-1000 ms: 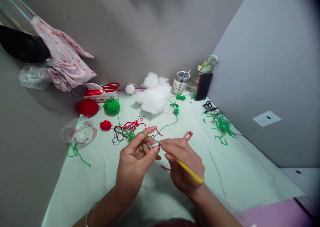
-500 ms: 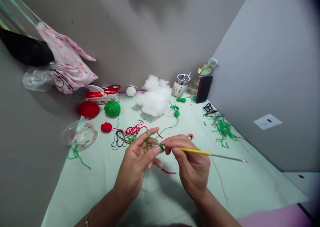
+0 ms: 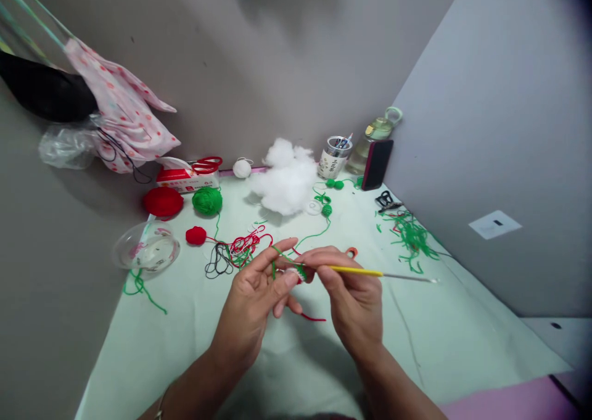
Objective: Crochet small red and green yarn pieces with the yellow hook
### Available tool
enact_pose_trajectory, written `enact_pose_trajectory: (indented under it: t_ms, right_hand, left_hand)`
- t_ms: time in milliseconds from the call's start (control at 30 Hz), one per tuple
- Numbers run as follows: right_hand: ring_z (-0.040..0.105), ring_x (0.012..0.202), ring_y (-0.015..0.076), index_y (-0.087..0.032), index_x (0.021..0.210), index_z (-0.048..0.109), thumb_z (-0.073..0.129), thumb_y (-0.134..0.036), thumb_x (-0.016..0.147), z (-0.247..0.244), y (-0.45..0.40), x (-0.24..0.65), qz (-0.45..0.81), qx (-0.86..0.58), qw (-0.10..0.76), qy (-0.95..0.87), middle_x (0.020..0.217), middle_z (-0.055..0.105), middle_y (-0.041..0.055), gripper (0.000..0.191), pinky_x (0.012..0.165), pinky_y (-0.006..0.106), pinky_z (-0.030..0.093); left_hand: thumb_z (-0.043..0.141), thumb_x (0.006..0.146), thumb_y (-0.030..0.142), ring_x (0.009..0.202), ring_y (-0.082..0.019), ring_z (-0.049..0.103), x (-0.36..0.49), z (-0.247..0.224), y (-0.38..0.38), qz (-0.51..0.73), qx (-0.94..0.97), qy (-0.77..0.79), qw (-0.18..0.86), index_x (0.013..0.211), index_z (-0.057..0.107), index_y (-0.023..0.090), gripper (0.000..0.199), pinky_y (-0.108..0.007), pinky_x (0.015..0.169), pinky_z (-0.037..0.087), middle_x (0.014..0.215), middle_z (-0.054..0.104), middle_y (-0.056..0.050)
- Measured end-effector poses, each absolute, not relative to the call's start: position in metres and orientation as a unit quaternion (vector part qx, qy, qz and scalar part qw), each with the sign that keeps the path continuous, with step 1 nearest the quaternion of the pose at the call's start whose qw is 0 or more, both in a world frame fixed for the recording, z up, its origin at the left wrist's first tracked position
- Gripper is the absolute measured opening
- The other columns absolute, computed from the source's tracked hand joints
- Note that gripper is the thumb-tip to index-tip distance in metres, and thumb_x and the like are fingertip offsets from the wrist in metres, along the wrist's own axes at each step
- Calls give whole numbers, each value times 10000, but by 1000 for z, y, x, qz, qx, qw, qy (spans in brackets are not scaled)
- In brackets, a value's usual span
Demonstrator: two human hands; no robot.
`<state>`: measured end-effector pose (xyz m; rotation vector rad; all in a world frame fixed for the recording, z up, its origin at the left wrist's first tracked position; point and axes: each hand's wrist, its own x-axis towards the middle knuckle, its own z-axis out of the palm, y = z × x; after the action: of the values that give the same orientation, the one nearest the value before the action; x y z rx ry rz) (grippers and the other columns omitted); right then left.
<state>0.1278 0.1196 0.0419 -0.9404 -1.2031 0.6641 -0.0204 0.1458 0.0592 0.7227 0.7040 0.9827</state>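
Observation:
Between thumb and fingers, my left hand pinches a small crochet piece in green, white and red. Green yarn runs over its raised index finger. My right hand grips a crochet hook by its yellow handle, and the metal shaft sticks out to the right. The hook's working tip meets the piece beside my left thumb, though fingers and yarn partly hide it. A red yarn tail trails below my left fingers.
White stuffing lies behind my hands. A green yarn ball, red yarn ball and clear bowl are at left. At right stand a phone and pen cup, with green yarn scraps in front.
My right hand and the hook have shifted slightly left, and the hook lies flatter. The crochet piece has turned, so its white and red parts now show.

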Motion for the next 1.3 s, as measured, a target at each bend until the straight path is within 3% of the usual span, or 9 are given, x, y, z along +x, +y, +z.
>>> enact_pose_trajectory:
  t_ms: [200,300,500,667,767,900,967,1067,1300]
  right_hand:
    - [735,672,160,-204,967,764,633,-364,1042,40,121,131,406,-384,693,-455,853,796,51,220,619,291,630]
    - [743,665,170,-193,965,733,591,-355,1061,44,118,131,390,-397,689,-465,855,794,57,235,617,307,641]
    - [772,801,181,-243,1170,726,510,-154,1069,40,109,127,147,-425,625,-638,977,807,54,255,719,330,650]
    - [768,972,228,-230,1219,739,645,-96,991,35,108,126,-61,-434,517,-735,1058,804,104,280,774,346,647]
    - [744,881,214,-246,1162,760,600,-120,1018,38,109,129,29,-439,587,-679,997,794,76,250,746,363,630]
    - [668,719,171,-248,1040,781,560,-200,1061,43,114,129,226,-408,692,-551,894,761,45,227,627,327,567]
    - [690,792,181,-246,1009,792,595,-230,1054,43,117,127,246,-400,686,-556,898,771,45,203,686,332,575]
    - [716,864,190,-252,1017,799,624,-227,1042,42,119,124,233,-407,667,-579,922,794,39,178,768,346,587]
    - [685,767,147,-251,1028,806,616,-231,1051,42,115,128,263,-406,697,-528,879,758,23,193,692,291,570]
  left_hand:
    - [896,808,245,474,-1,393,-26,60,146,443,337,326,764,1149,840,244,345,-198,545,584,822,638,36]
    - [902,798,261,509,-24,481,-29,59,146,446,354,346,746,1151,841,257,359,-188,540,569,843,649,23]
    - [869,825,265,654,-108,643,-23,54,139,488,401,395,667,1165,827,260,343,-236,670,608,837,664,11]
    - [915,776,255,523,-34,449,-19,56,140,464,304,365,748,1295,771,229,539,-158,561,510,734,597,57]
    - [923,768,243,440,-6,245,-23,61,147,408,242,337,813,1230,798,165,485,-137,488,457,573,414,122]
    - [903,789,209,425,24,288,-26,64,149,431,268,322,799,1167,824,233,387,-143,470,488,779,613,64]
    - [895,802,223,426,31,327,-25,62,147,436,293,316,791,1152,829,258,357,-162,483,526,894,660,42]
    - [892,814,237,447,21,349,-22,58,145,439,311,320,780,1150,831,252,342,-176,526,569,869,650,39]
    - [897,804,239,470,15,351,-29,61,150,471,334,347,739,1155,839,262,357,-167,533,566,856,619,42]
